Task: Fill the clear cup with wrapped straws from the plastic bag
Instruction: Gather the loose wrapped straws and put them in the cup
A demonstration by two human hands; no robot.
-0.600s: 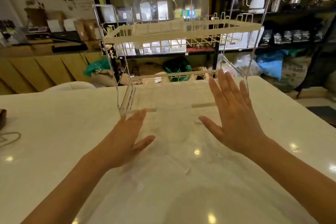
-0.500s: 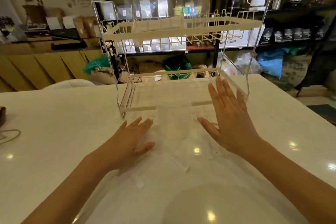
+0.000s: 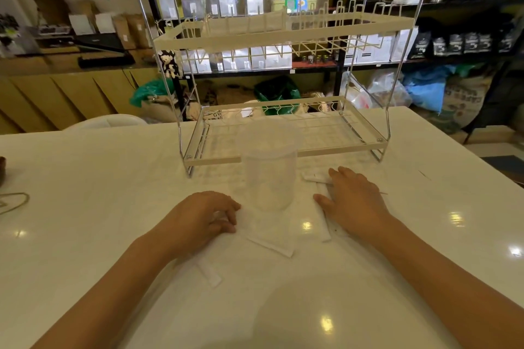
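A clear plastic cup stands upright on the white table, just in front of a wire rack. Several white wrapped straws lie flat around it: one straw near the cup's base, another straw closer to me, and a third straw on the right. My left hand rests left of the cup, fingers curled down onto a white wrapper. My right hand lies palm-down right of the cup, fingers spread over straws. I cannot make out the plastic bag on the table.
A two-tier white wire rack stands on the table right behind the cup, its lower shelf at cup height. A cord lies at the table's left edge. Shelves with packets and kettles fill the background.
Both hands have dropped from raised, spread positions down onto the table beside the cup. My left fingers have curled. The view has tilted down slightly.
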